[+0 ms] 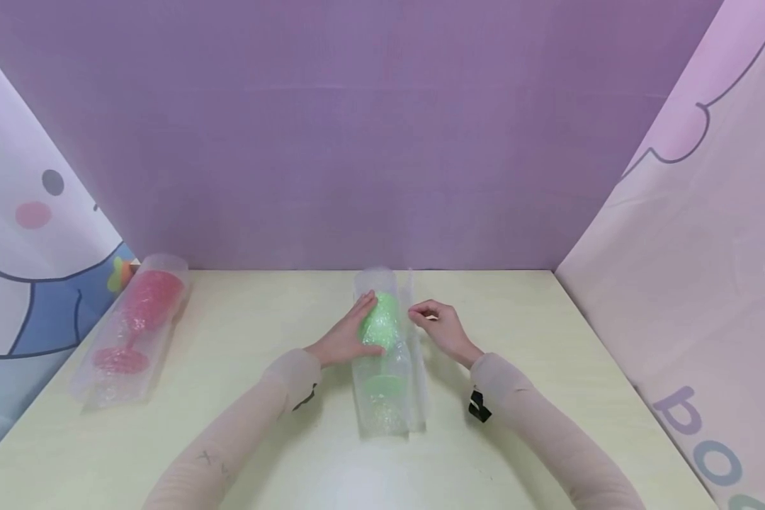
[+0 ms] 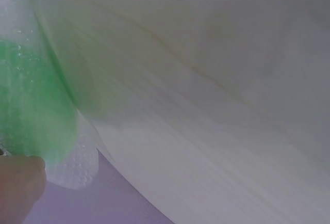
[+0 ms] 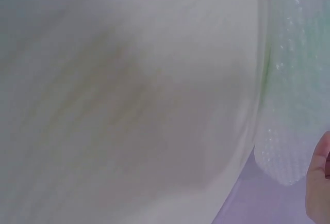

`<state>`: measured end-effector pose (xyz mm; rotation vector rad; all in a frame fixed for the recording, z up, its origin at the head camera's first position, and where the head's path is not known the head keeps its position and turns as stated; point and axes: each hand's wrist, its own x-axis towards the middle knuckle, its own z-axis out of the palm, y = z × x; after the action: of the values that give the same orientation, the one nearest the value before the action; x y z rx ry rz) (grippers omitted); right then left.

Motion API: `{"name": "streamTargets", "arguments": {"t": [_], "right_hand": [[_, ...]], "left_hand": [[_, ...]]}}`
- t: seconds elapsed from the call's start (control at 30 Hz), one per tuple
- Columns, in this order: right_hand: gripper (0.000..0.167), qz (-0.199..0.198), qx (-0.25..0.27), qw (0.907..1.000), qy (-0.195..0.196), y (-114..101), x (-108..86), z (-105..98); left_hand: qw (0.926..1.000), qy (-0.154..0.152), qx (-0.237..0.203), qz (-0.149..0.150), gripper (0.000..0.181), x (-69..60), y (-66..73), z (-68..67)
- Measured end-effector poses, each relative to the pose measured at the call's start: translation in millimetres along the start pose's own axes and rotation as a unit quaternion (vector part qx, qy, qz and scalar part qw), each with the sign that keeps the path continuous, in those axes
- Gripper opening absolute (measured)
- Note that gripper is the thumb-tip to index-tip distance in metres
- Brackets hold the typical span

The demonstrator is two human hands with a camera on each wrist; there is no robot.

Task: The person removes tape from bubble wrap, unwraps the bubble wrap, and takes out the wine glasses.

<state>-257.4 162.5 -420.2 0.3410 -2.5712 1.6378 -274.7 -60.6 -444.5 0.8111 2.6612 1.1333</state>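
In the middle of the table, a green goblet [image 1: 380, 326] lies inside clear bubble wrap [image 1: 385, 419], its bowl toward the wall. My left hand [image 1: 347, 338] rests on the wrapped bowl from the left, fingers straight and thumb spread across it. On the other side my right hand [image 1: 445, 329] pinches the loose edge of the bubble wrap, which stands up along the goblet's right. Only a fingertip of the left hand shows in the left wrist view, beside the green bowl. The right wrist view catches part of the right hand [image 3: 317, 182] near the wrap's end.
At the table's left edge lies a red goblet [image 1: 156, 294] wrapped in bubble wrap. A purple wall [image 1: 382, 142] rises behind the pale table [image 1: 248, 425], and printed cloths hang on both sides.
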Motion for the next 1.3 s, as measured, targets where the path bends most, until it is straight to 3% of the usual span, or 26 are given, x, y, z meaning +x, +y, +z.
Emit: {"name": "streamTargets", "arguments": {"t": [0.23,0.4,0.57,0.7,0.87,1.0,1.3], "right_hand": [[0.021,0.008,0.001,1.0000,-0.004,-22.5,-12.9,-18.5],[0.020,-0.043,-0.047,0.9979,0.012,-20.7,-9.2,-25.2],[0.017,-0.104,-0.147,0.9836,-0.016,-33.8,-8.3,-19.7],[0.024,-0.086,-0.219,0.9688,-0.078,-39.2,-11.9,-11.4],[0.034,-0.044,-0.295,0.9425,-0.151,-24.6,-16.1,-6.3],[0.039,-0.021,-0.323,0.9249,-0.200,-7.2,-17.5,-6.3],[0.055,-0.027,-0.286,0.9322,-0.219,26.8,-11.6,-6.8]], "left_hand": [[0.9999,0.005,-0.005,0.010,0.106,1.3,-0.3,0.5],[0.9999,0.007,-0.003,0.014,0.106,2.6,-2.3,1.3],[0.9999,0.002,0.001,0.015,0.105,3.3,-2.7,0.3],[0.9999,0.000,0.003,0.017,0.105,4.5,-2.4,-0.9],[0.9998,-0.004,0.001,0.021,0.105,5.5,-1.1,-1.0],[0.9998,-0.006,0.003,0.017,0.105,5.7,0.3,-0.9],[0.9999,-0.005,-0.004,0.008,0.106,6.9,2.7,-4.0]]}}
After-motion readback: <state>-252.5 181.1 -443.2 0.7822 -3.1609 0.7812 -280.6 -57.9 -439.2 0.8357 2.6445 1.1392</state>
